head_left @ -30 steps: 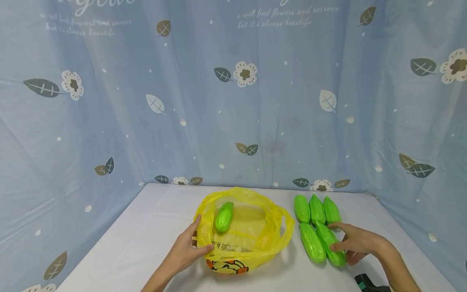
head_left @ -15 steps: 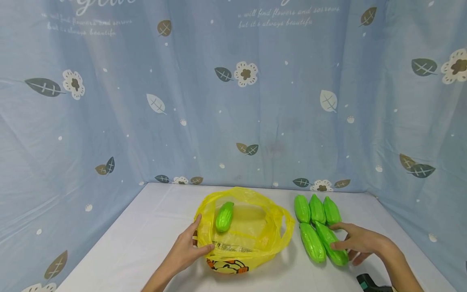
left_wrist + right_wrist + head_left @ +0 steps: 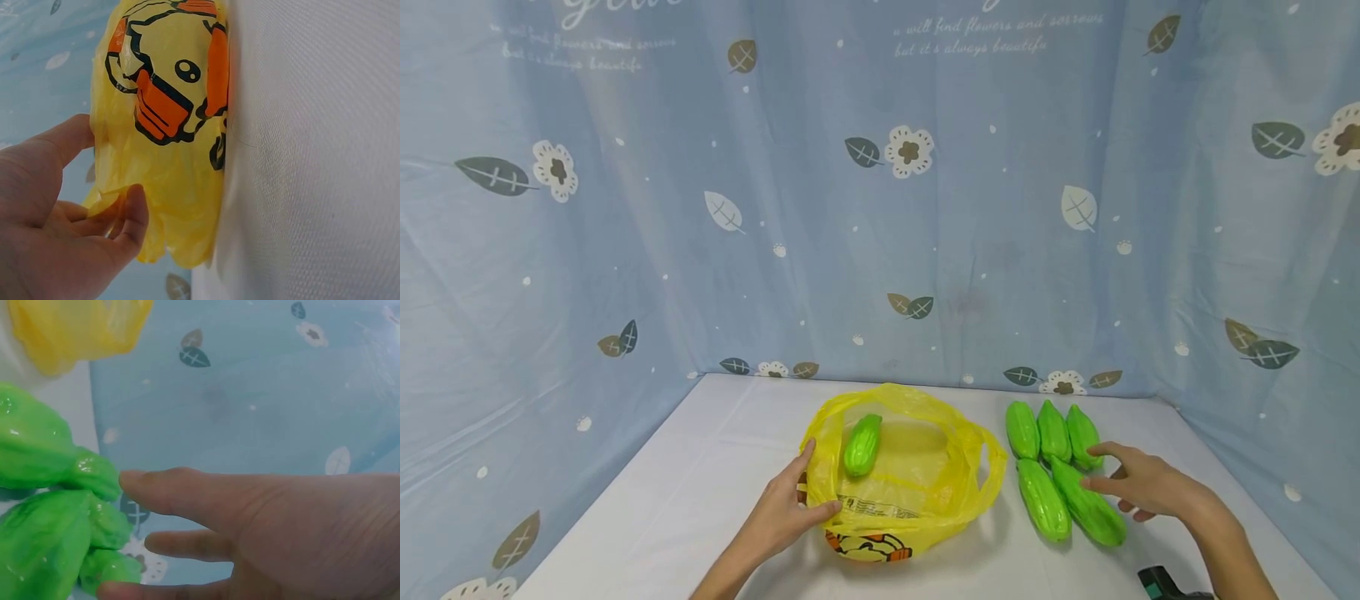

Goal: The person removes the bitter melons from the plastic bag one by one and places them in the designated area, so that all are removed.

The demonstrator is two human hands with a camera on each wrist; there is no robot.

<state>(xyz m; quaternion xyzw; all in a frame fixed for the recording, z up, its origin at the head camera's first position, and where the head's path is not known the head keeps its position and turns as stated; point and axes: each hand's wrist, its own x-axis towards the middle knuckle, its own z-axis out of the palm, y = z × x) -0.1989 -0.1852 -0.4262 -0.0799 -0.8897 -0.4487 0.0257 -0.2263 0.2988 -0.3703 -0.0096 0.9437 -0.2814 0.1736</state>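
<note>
A yellow plastic bag [image 3: 925, 500] with a cartoon duck print stands open-mouthed on the table. One glossy green zucchini-like vegetable [image 3: 862, 446] lies inside it. My left hand [image 3: 782, 508] grips the bag's left rim, and in the left wrist view its fingers curl against the yellow plastic [image 3: 159, 169]. Right of the bag, similar vegetables lie in two rows: three behind, two in front. Over the front right vegetable [image 3: 1090, 504] is my right hand [image 3: 1150, 483], fingers spread and holding nothing. In the right wrist view its fingertips point toward the green vegetables [image 3: 37, 544].
The white table [image 3: 700, 467] meets a blue curtain [image 3: 985, 250] with leaf and flower prints at the back and sides. A black device part [image 3: 1161, 582] shows by my right forearm at the lower edge.
My right hand has lifted slightly up and right off the front right vegetable, which now lies a little further right at its near end. My left hand and the bag have stayed put.
</note>
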